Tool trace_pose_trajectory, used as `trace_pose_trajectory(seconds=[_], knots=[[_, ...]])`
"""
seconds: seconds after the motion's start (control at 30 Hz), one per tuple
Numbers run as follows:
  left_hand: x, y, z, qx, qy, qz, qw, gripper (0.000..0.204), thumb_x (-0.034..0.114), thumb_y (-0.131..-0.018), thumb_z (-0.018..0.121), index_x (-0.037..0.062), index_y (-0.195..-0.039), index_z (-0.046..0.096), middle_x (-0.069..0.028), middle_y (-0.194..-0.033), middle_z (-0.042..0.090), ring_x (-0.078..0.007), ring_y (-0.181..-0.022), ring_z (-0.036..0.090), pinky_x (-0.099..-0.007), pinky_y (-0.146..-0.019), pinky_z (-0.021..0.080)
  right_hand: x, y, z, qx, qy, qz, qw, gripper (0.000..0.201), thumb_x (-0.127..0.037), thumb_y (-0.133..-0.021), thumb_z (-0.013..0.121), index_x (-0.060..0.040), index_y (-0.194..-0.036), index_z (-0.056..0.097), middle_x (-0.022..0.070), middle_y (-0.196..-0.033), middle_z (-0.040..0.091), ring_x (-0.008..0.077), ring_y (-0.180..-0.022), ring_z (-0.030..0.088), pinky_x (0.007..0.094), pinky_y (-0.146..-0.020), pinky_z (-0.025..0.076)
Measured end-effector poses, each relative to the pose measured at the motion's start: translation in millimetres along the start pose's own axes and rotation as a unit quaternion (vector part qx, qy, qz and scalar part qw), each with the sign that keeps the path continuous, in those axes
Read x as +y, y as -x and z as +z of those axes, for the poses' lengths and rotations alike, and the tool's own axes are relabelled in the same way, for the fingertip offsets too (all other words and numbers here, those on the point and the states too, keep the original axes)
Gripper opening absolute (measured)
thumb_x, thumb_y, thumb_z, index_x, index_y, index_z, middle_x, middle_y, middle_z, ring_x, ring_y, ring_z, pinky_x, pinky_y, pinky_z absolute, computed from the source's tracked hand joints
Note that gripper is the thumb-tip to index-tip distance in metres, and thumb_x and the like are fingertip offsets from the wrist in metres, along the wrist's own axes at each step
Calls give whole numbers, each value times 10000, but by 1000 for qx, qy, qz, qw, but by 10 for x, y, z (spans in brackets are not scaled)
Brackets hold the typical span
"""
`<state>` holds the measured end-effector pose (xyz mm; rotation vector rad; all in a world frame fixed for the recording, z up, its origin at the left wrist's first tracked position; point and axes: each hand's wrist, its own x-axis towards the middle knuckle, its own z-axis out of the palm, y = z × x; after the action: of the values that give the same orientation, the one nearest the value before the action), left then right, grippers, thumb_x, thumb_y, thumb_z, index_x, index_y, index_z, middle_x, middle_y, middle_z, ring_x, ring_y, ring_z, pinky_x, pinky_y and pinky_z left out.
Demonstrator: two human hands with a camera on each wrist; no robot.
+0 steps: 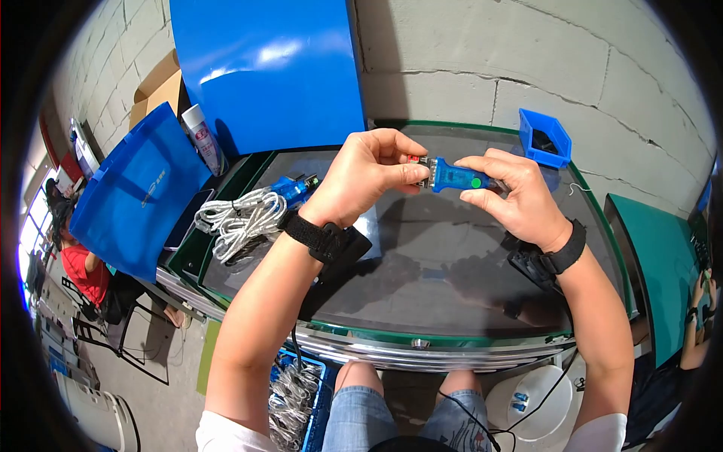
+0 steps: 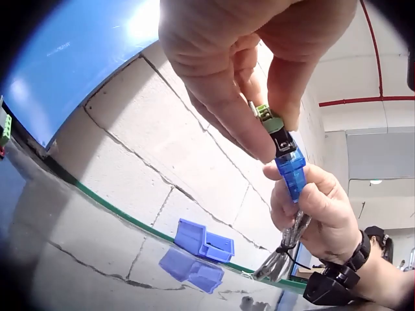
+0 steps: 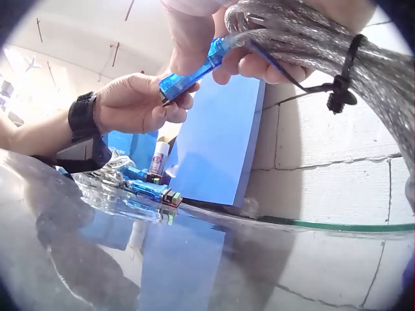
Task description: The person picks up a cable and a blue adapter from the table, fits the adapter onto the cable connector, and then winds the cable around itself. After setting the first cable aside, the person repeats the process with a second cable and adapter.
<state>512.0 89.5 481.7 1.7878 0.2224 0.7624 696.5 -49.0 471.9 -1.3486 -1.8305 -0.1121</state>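
Observation:
A translucent blue connector (image 1: 459, 178) with a round green mark is held above the table between both hands. My right hand (image 1: 520, 192) pinches its cable end between thumb and fingers. At its other end, my left hand (image 1: 369, 177) pinches a small terminal adapter, whose green block (image 2: 273, 123) and black body show in the left wrist view. The adapter and connector touch end to end; how fully they are joined, I cannot tell. A bundled grey cable (image 3: 311, 45), bound with a black tie, hangs from the connector by my right hand.
On the table's left lies a coiled white cable (image 1: 245, 218) with another blue connector (image 1: 294, 190). Behind stand a spray can (image 1: 203, 139) and a blue panel (image 1: 271, 75). A small blue bin (image 1: 545, 138) sits back right. Below, a crate (image 1: 324, 399) holds cables, beside a white bucket (image 1: 538, 414).

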Motion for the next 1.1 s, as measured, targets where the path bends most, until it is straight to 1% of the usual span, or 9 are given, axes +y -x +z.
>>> trace_pose_trajectory(seconds=[0.3,0.47,0.57,0.63,0.73,0.83,0.97,1.03,1.1], knots=[[-63,1,60,-50,43,29,997,339,115,-768,752,11,-1049,594,-59,-909,633,-136,-818,632,-272,-747,545,50,3,19,3,-35,-11,999,332,-123,-760,719,-22,-1056,609,89,-831,588,188,-689,540,293,-630,453],[-56,-20,17,27,65,14,997,361,107,-795,728,28,-1098,548,-58,-941,622,-133,-836,623,-289,-759,551,85,13,-20,-13,-51,-29,998,441,-87,-751,683,-16,-1158,530,124,-991,584,258,-862,572,335,-790,456],[-49,-26,-10,51,88,23,995,381,112,-820,704,38,-1132,498,-65,-980,617,-140,-865,620,-300,-772,554,85,5,1,-11,-40,-60,997,418,-59,-757,638,-20,-1157,524,137,-1031,576,281,-879,578,341,-796,457],[-35,-32,-17,84,108,18,990,374,120,-826,701,34,-1124,493,-72,-979,620,-150,-882,622,-303,-776,552,67,5,-24,-28,-32,-60,997,453,-51,-766,615,-28,-1204,501,122,-1048,568,238,-887,583,332,-800,459],[-45,-48,-39,96,122,30,987,388,155,-827,706,26,-1120,487,-72,-981,623,-158,-887,626,-309,-774,546,29,17,-48,-78,-146,84,983,519,-23,-812,606,-43,-1300,429,66,-1022,544,119,-910,552,283,-816,462],[-40,-51,-76,105,137,32,984,422,182,-826,711,19,-1142,485,-64,-1003,621,-158,-899,625,-310,-784,537,26,0,45,-51,-230,81,968,503,-3,-837,611,-53,-1302,425,55,-1026,544,109,-924,547,274,-832,467],[-9,-9,-48,13,214,26,976,525,184,-814,721,7,-1235,463,-71,-1081,603,-173,-986,603,-346,-905,500,-9,-38,81,-52,-305,108,945,470,-10,-859,614,-50,-1277,401,55,-1114,511,112,-988,551,271,-846,488],[-38,-16,12,-123,152,7,981,568,175,-798,734,6,-1260,452,-84,-1105,598,-186,-1011,594,-360,-958,473,-59,-58,107,-56,-326,114,937,449,-15,-861,618,-46,-1251,399,60,-1142,495,130,-1001,558,275,-848,498],[-56,-16,58,-136,147,-15,980,575,162,-785,745,6,-1262,464,-91,-1129,593,-184,-1023,586,-344,-936,475,-57,-71,158,-63,-343,94,932,435,-10,-857,622,-45,-1233,406,65,-1142,504,135,-1003,562,272,-841,500]])
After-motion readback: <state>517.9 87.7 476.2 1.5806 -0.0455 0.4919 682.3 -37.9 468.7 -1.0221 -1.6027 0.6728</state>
